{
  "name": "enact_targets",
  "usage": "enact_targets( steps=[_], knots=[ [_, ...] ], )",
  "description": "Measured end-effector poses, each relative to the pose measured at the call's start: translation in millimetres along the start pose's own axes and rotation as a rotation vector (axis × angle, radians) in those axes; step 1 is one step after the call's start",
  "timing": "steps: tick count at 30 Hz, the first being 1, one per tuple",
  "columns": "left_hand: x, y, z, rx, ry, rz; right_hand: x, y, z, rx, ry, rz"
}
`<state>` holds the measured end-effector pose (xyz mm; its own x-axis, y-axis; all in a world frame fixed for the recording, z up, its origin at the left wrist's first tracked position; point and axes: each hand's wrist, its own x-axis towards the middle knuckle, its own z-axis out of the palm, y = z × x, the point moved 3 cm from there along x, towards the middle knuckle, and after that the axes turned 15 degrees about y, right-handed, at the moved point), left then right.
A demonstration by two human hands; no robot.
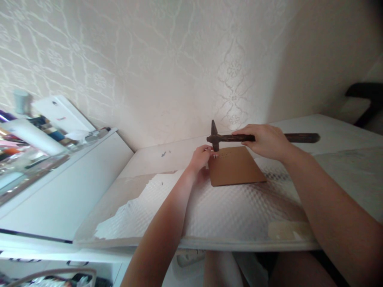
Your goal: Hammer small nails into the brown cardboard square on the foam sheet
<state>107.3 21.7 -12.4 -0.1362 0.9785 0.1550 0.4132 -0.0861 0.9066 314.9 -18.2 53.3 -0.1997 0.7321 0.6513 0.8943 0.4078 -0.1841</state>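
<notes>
- The hammer [236, 138] is up off the table, lying pretty much level, dark metal head pointing toward the left hand and the long dark handle sticking out past the far side of the right hand.
- Right hand [267, 141] is wrapped shut around the handle, choked up fairly close to the head, knuckles up.
- The hammer's striking face sits right over the near-left corner area of a brown board [235, 170], just beside the left hand's fingertips.
- Left hand [200, 157] is curled in with the fingers pinched together at the board's edge, right under the hammer head. Looks like it's pinching something tiny there, but it's too small and blurry to say what, so I can't really tell what it's got.
- There are a few little specks on the board next to those fingers; can't make them out either.
- The board lies flat, below the right hand and just to the side of the left one, sitting on a sheet of white bubble wrap [227, 211] that spreads out toward the person under both forearms.
- The bubble wrap is on a pale table [329, 127] pushed against a patterned cream wall [167, 59].
- Well off beyond the left hand is a white cabinet [74, 179] with a clutter of bottles and tubes [32, 131] on top.
- Far beyond the right hand, a dark chair-like shape [366, 97] at the edge of view.
</notes>
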Motion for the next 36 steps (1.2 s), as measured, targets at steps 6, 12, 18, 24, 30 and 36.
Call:
enact_targets(
  steps=[6,12,18,24,30,36],
  knots=[
    [0.5,0.2,-0.5,0.040,-0.010,0.026,-0.9,-0.5,0.7,-0.016,-0.035,-0.017],
    [0.1,1.6,-1.1,0.044,0.006,0.031,-0.4,-0.2,2.1,-0.014,-0.037,-0.022],
    [0.7,0.4,-0.5,0.021,0.000,0.027,0.1,-0.3,0.5,-0.023,-0.014,0.001],
    [1.5,-0.3,-0.5,0.039,0.003,0.035,-0.8,-1.2,0.7,-0.020,-0.039,-0.023],
    [0.6,0.2,-1.2,0.028,0.010,0.025,-0.3,-2.0,-1.0,-0.020,-0.009,-0.010],
    [2.6,-0.1,-0.5,0.043,-0.005,0.063,-0.2,-0.9,1.0,0.003,-0.033,-0.025]
  ],
)
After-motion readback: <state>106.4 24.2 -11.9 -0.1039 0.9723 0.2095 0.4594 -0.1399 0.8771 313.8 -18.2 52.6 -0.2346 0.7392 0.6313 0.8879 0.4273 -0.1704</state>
